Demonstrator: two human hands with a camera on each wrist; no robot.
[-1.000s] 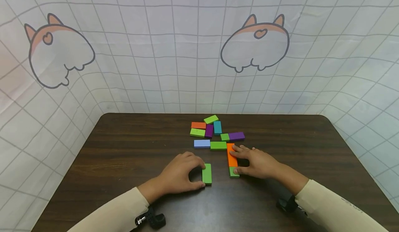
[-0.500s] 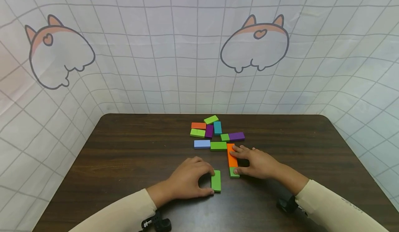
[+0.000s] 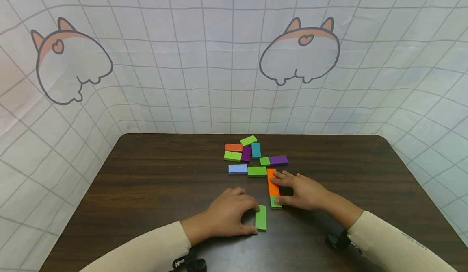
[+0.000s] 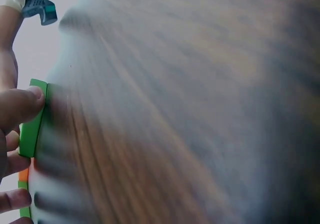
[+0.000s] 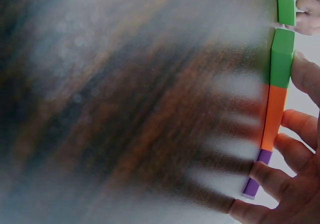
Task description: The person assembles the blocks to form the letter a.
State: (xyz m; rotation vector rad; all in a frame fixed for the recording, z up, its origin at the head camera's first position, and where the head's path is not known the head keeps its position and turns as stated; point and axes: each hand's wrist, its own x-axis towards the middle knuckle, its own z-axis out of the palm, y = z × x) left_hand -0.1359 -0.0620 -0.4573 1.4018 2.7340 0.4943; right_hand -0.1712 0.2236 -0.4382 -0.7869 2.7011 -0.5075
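My left hand (image 3: pixel 230 212) pinches a long green block (image 3: pixel 261 218) by its two ends, fingers at the far end and thumb at the near one. The left wrist view also has the thumb pressed on this green block (image 4: pixel 32 121). My right hand (image 3: pixel 301 190) lies with spread fingers along the right side of a standing column of blocks. Its fingertips touch the orange block (image 3: pixel 272 184), and its thumb touches the short green block (image 3: pixel 276 202) at the column's near end. A small gap separates the held block from that short one.
Behind the orange block, a green block (image 3: pixel 257 171) and a light blue block (image 3: pixel 238 169) form a row. Farther back lie purple (image 3: pixel 278 160), teal (image 3: pixel 256 150), red-orange (image 3: pixel 234 147) and several green blocks on the dark wooden table (image 3: pixel 153 174). A white gridded cloth (image 3: pixel 219 60) surrounds the table.
My left hand has slid the long green block to the right and nearer to me, closer to the short green block. My right hand has stayed in place.
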